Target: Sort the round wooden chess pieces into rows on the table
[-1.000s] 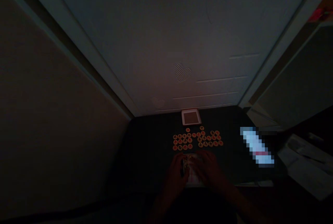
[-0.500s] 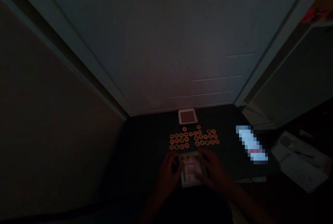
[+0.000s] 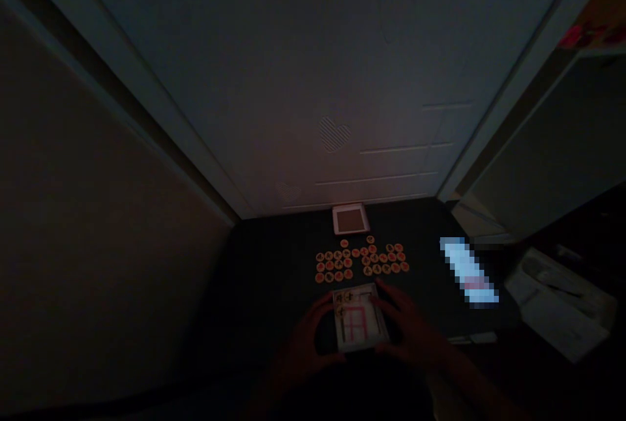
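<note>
The scene is very dark. A small white folded sheet with red grid lines (image 3: 358,317) lies flat on a dark table (image 3: 274,264), close to me. My left hand (image 3: 313,336) grips its left edge and my right hand (image 3: 408,326) grips its right edge, fingers curled round the sides. Just beyond the sheet lie several round orange game pieces (image 3: 362,262) in rows. A small square tray with a white rim (image 3: 350,219) stands behind them at the table's far edge.
A pale door with a striped heart sticker (image 3: 334,134) rises behind the table. A blurred bright oblong (image 3: 468,271) lies at the right of the table. Further right is a white box with papers (image 3: 557,304). A wall closes the left side.
The sheet, held tilted between my hands a second ago, now lies flat and square on the table. My hands have drawn apart to its two edges.
</note>
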The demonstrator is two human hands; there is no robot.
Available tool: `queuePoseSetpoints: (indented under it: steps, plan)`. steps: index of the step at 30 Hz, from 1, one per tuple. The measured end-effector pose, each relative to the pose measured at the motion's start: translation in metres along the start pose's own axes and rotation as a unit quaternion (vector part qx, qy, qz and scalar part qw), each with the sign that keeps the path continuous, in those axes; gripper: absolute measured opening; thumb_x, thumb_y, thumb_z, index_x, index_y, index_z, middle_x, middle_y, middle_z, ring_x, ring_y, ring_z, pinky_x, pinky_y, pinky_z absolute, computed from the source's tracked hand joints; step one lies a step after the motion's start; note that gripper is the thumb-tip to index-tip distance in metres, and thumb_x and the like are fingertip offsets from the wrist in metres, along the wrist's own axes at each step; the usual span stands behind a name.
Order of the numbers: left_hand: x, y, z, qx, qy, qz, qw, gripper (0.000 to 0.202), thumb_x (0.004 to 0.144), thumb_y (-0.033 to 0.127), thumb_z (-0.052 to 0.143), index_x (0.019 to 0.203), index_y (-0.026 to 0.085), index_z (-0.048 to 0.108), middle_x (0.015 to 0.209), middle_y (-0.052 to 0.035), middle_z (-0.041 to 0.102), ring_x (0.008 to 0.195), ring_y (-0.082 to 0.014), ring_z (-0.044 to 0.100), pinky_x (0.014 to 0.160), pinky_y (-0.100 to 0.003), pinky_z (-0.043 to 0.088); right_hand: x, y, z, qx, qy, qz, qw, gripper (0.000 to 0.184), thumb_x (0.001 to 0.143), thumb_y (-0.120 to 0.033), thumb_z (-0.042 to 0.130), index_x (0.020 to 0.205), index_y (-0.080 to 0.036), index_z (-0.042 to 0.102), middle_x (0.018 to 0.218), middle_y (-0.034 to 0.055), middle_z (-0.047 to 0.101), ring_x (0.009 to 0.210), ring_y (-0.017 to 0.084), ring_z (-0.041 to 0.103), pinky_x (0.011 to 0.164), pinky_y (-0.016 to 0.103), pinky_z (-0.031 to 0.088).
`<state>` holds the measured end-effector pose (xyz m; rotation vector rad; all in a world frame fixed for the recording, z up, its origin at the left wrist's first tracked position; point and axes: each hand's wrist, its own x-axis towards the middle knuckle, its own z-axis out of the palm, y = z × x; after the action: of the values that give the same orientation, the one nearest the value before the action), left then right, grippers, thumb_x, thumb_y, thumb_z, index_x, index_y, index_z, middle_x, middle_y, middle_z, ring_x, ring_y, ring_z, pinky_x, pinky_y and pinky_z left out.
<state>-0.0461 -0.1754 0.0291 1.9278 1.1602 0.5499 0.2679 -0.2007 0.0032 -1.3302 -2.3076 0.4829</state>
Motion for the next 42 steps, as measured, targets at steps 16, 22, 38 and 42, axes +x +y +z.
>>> queuePoseSetpoints:
  steps: [16,22,38,42]
  plan:
    - [0.006,-0.001,-0.009,0.009,-0.009,-0.008,1.000,0.088,0.064,0.042,0.089,0.143,0.035,0.051,0.157,-0.0085,0.044,0.141,-0.0350,0.044,0.115,-0.057,0.038,-0.001,0.005,0.000,0.018,-0.011,0.003,1.000,0.087,0.084,-0.056,0.071,0.157,-0.030,0.031,0.165,0.0117,0.026,0.146,0.034,0.035,0.111,0.053,0.043]
    - [0.015,-0.007,-0.015,0.054,0.067,0.004,0.996,0.067,0.084,0.037,0.073,0.145,0.027,0.048,0.156,-0.0109,0.045,0.142,-0.0308,0.044,0.117,-0.053,0.037,-0.005,0.009,-0.006,0.034,-0.013,0.022,0.999,0.086,0.086,-0.058,0.069,0.157,-0.029,0.031,0.164,0.0131,0.026,0.146,0.034,0.036,0.112,0.053,0.043]
    - [0.114,-0.043,-0.038,0.139,0.210,0.089,0.964,0.028,0.100,0.033,0.050,0.114,0.025,0.073,0.121,-0.0054,0.074,0.114,-0.0228,0.068,0.104,-0.046,0.054,-0.012,0.023,-0.013,0.036,-0.037,0.014,0.999,0.085,0.088,-0.057,0.067,0.158,-0.031,0.028,0.166,0.0083,0.024,0.148,0.033,0.032,0.117,0.051,0.036]
    - [0.129,-0.051,-0.048,0.142,0.192,0.089,0.967,0.025,0.098,0.033,0.054,0.108,0.025,0.075,0.111,-0.0045,0.077,0.106,-0.0226,0.071,0.097,-0.043,0.056,-0.015,0.026,-0.017,0.041,-0.035,0.019,0.998,0.084,0.089,-0.054,0.066,0.158,-0.031,0.027,0.166,0.0076,0.023,0.148,0.033,0.032,0.117,0.051,0.036]
